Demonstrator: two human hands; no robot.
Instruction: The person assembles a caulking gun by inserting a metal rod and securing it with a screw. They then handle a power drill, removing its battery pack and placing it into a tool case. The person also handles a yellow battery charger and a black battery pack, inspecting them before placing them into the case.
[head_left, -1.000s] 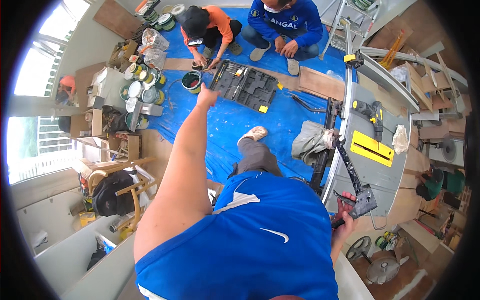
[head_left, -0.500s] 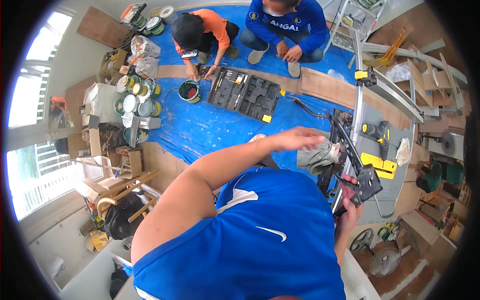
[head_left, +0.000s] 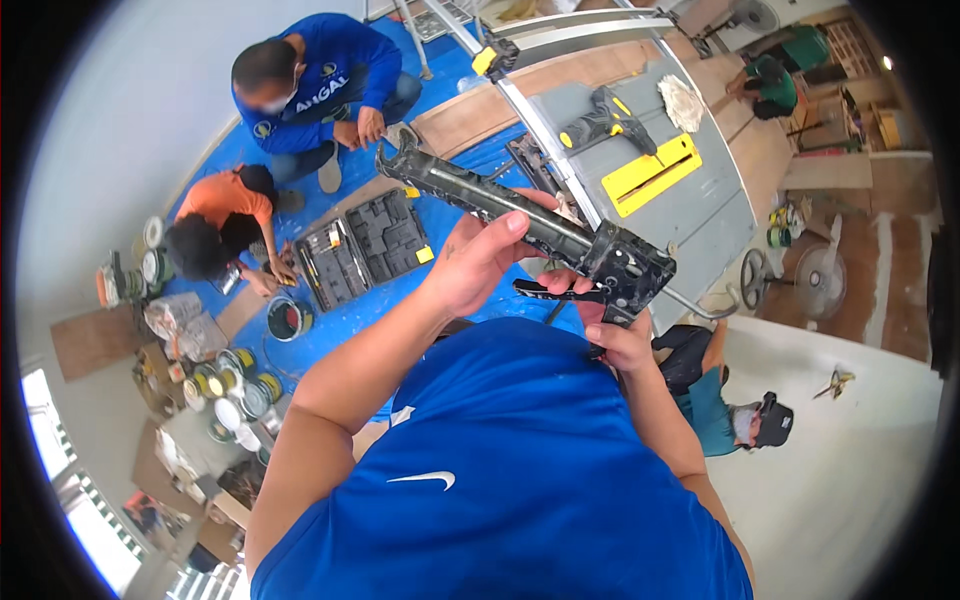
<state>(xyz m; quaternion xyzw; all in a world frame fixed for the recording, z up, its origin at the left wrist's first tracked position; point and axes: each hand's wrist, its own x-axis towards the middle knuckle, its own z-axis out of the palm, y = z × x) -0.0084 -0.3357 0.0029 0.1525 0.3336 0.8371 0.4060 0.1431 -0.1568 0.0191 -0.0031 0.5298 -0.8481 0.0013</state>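
Note:
A black caulking gun (head_left: 480, 195), speckled with pale spatter, lies slantwise across the space in front of my chest. Its hooked front end points to the far left, and a bent metal rod sticks out behind its handle. My left hand (head_left: 478, 258) grips the barrel near its middle, thumb on top. At the handle and trigger, my right hand (head_left: 618, 340) is wrapped round the grip. The barrel cradle looks to have no cartridge in it. Beyond the gun is a grey table-saw top (head_left: 690, 210) with a yellow insert plate (head_left: 652, 176).
A black and yellow cordless drill (head_left: 608, 122) and a crumpled cloth (head_left: 682, 104) lie on the saw top. Two people crouch at the left by an open tool case (head_left: 352, 250) and a bucket (head_left: 290, 317). Another person (head_left: 715, 400) is close on my right.
My left hand, free before, has come onto the gun's barrel. The gun has moved left and in front of me, still in my right hand. My view has turned right.

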